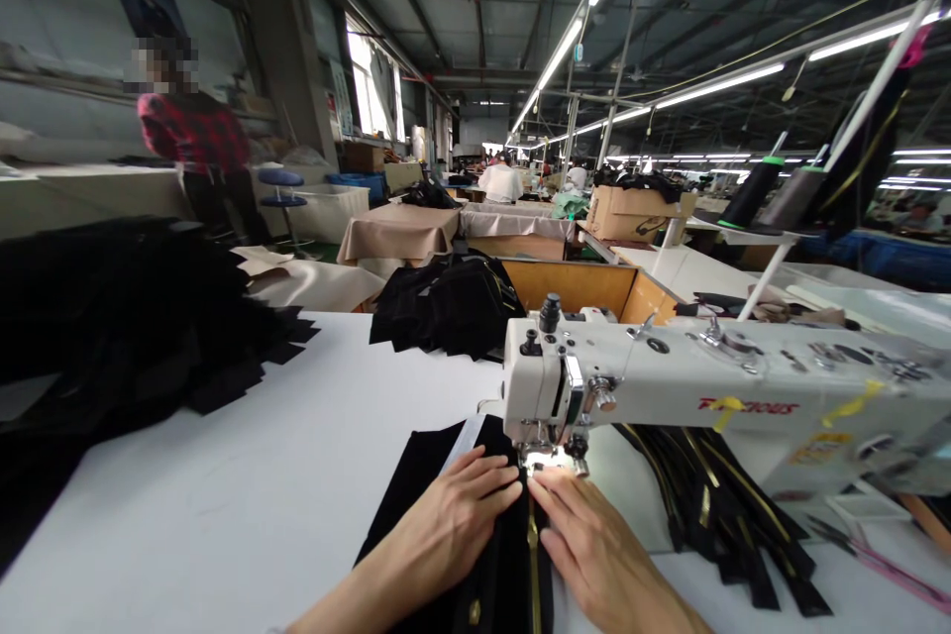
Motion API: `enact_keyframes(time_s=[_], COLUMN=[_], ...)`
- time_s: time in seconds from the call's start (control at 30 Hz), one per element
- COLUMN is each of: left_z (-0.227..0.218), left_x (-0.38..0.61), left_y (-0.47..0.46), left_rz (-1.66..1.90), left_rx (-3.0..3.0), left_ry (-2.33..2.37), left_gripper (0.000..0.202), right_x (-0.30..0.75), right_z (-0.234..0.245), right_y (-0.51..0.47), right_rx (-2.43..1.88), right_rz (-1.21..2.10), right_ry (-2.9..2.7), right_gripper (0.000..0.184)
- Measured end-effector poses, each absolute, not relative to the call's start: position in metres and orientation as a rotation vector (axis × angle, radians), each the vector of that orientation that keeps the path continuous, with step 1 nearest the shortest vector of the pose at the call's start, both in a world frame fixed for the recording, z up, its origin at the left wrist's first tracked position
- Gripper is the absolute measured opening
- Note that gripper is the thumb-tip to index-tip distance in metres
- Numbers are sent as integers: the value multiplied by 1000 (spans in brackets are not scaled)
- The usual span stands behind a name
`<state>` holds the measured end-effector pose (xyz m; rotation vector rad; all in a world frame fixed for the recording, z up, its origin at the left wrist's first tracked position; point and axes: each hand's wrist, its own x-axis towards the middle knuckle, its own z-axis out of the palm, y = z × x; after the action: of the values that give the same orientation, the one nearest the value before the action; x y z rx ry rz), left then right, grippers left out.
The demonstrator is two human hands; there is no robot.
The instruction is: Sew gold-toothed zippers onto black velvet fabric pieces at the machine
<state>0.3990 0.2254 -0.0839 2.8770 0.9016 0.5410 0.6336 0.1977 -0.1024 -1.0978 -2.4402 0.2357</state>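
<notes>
A piece of black fabric (416,485) lies under the needle area of a white sewing machine (639,386). My left hand (465,510) rests flat on this fabric, its fingers stretched toward the lit presser foot (550,461). Along the fabric's right side runs a zipper with gold teeth (534,565); a gold zipper pull (474,611) shows lower down. Beside the zipper, my right hand (586,535) presses down with extended fingers, the tips close to the presser foot. A pale strip (465,441) lies on the fabric beyond my left hand.
Black cut pieces (134,317) are heaped at left, and another black pile (446,302) sits behind the machine. Several black zippers (720,505) lie under the machine arm, near pink-handled scissors (892,570). Thread cones (754,193) stand at right. A person in a checked shirt (197,134) stands left.
</notes>
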Motion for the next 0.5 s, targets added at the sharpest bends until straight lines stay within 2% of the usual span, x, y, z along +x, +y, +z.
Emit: enact_keyframes(time_s=[0.23, 0.33, 0.43, 0.5], left_z=[-83, -96, -115, -126], left_x=[400, 394, 386, 382], left_y=[228, 203, 166, 143], left_rz=[578, 589, 753, 799], left_rx=[2939, 3004, 3125, 3287], left_ry=[922, 971, 927, 935], left_gripper=[48, 49, 34, 34], right_x=[634, 637, 638, 637], right_z=[-96, -94, -92, -92], right_y=[193, 189, 186, 185], right_rx=[-1078, -935, -849, -848], right_rz=[288, 364, 402, 414], right_ry=[-2378, -2360, -2397, -2410], right_gripper=[48, 45, 44, 44])
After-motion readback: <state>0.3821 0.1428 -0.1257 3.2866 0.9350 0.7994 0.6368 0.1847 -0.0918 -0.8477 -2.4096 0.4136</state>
